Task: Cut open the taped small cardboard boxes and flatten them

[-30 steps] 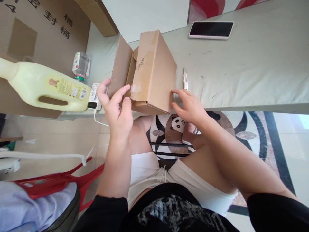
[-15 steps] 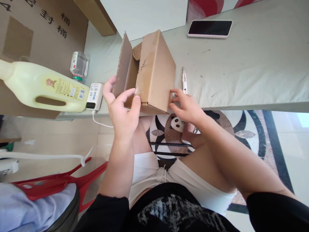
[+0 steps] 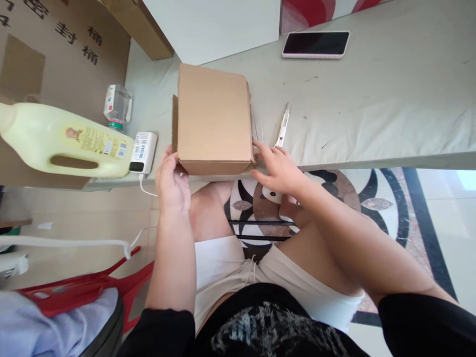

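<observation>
One box [image 3: 213,116], one phone [image 3: 316,43], one knife [image 3: 282,126], two bottles [image 3: 63,144] [image 3: 116,104], two hands [image 3: 173,181] [image 3: 278,171].

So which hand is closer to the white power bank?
Left. The left hand is just right of the power bank; the right hand is across the cardboard box.

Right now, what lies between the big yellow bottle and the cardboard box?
In the head view, a white power bank lies there, right beside the yellow bottle and apart from the cardboard box; a small clear bottle stands behind it.
</observation>
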Motion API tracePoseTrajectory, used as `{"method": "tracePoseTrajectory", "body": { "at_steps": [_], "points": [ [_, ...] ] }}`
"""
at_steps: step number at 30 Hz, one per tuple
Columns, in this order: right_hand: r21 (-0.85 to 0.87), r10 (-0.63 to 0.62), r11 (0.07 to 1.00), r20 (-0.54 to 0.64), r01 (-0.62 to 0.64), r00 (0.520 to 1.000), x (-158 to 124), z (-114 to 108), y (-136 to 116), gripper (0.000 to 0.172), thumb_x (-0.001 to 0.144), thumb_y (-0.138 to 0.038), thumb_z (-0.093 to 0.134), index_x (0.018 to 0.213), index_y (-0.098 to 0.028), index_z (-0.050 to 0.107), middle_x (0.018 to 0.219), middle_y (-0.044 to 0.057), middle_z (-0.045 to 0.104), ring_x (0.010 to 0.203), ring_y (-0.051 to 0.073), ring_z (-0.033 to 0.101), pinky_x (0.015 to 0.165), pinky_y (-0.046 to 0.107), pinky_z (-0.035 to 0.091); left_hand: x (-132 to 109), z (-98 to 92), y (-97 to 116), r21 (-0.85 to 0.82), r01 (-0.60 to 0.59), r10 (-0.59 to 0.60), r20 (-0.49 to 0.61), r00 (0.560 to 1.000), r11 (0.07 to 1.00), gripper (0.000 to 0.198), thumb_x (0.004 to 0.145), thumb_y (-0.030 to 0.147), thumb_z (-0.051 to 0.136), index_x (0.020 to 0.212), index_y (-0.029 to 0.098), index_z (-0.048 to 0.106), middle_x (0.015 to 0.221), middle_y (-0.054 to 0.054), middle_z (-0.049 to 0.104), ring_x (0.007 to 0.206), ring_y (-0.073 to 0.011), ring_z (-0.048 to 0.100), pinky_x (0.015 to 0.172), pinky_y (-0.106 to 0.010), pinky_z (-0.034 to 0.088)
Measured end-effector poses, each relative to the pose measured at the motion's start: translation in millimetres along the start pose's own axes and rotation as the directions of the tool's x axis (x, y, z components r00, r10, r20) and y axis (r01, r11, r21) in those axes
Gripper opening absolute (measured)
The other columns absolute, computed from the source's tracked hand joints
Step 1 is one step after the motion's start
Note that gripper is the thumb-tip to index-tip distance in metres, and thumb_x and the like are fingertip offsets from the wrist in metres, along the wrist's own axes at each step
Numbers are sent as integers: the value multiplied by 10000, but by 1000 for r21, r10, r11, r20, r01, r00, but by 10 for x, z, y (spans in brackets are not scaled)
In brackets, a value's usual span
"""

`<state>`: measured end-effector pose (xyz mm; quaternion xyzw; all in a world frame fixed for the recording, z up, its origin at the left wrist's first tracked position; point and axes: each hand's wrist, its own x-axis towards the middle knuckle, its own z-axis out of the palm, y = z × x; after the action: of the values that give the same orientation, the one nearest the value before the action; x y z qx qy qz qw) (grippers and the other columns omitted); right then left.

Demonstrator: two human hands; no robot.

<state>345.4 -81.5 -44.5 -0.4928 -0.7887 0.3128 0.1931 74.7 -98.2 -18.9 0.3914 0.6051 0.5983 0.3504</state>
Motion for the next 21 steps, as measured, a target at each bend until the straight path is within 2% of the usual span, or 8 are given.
{"method": "tracePoseTrajectory", "body": {
  "at_steps": [3,6,9,12,14,16,18,21],
  "points": [
    [-58,48,997,3,-48,999,30,-12,12,453,862,-348,462,1204,-80,593,1107,215,714,1217,386,602,1137,555,372,-66,43,-30,-138,112,-119,-44,992,984,420,711,619,757,818,225,657,888,-39,664,811,-187,614,598,-273,436],
    [-47,46,998,-34,-48,998,30,-25,44,340,855,-340,480,1100,-147,615,1138,207,696,1190,378,603,1094,562,400,-71,35,-53,-195,133,-146,-55,988,972,338,716,533,754,800,223,649,829,-23,667,783,-182,616,601,-287,440],
    [48,6,999,-115,-1,993,15,-42,72,531,862,-395,516,1329,-145,560,1441,236,569,1367,386,507,1158,600,359,-43,-14,-74,-200,-64,35,-148,988,978,231,760,450,689,839,234,694,964,-14,744,1003,-203,669,846,-333,534],
    [136,-74,986,-165,97,983,12,-72,78,657,870,-441,535,1454,-144,478,1517,225,506,1428,359,460,1191,571,361,-20,-68,-74,-115,-330,304,-198,932,937,185,845,388,593,925,275,715,1075,36,769,1263,-203,631,1139,-391,427],
    [156,-103,978,-211,138,972,14,-94,68,665,874,-453,544,1475,-183,456,1517,191,507,1429,346,454,1201,557,362,-28,-75,-49,-77,-364,356,-97,929,928,216,895,429,546,988,300,692,1097,39,765,1320,-225,616,1140,-438,415],
    [147,-116,976,-255,158,960,11,-112,51,684,868,-457,556,1496,-221,422,1545,165,479,1465,348,409,1226,567,326,-60,-38,-12,-78,-303,306,23,952,950,282,878,532,584,1057,324,648,1151,22,751,1299,-251,636,1097,-463,454],
    [160,-129,972,-261,175,957,-2,-125,30,680,867,-444,551,1495,-234,397,1559,150,464,1488,352,377,1238,579,297,-105,37,16,-100,-204,216,121,969,974,444,784,649,665,1097,337,617,1258,-11,721,1294,-269,635,1091,-463,487],
    [265,-144,942,-233,205,962,-30,-143,-2,568,867,-398,526,1397,-226,414,1464,145,530,1399,320,467,1206,540,357,-168,165,7,-119,-113,136,213,967,987,607,662,719,749,1118,338,625,1370,-56,662,1386,-284,560,1115,-440,500]
  ]
}}
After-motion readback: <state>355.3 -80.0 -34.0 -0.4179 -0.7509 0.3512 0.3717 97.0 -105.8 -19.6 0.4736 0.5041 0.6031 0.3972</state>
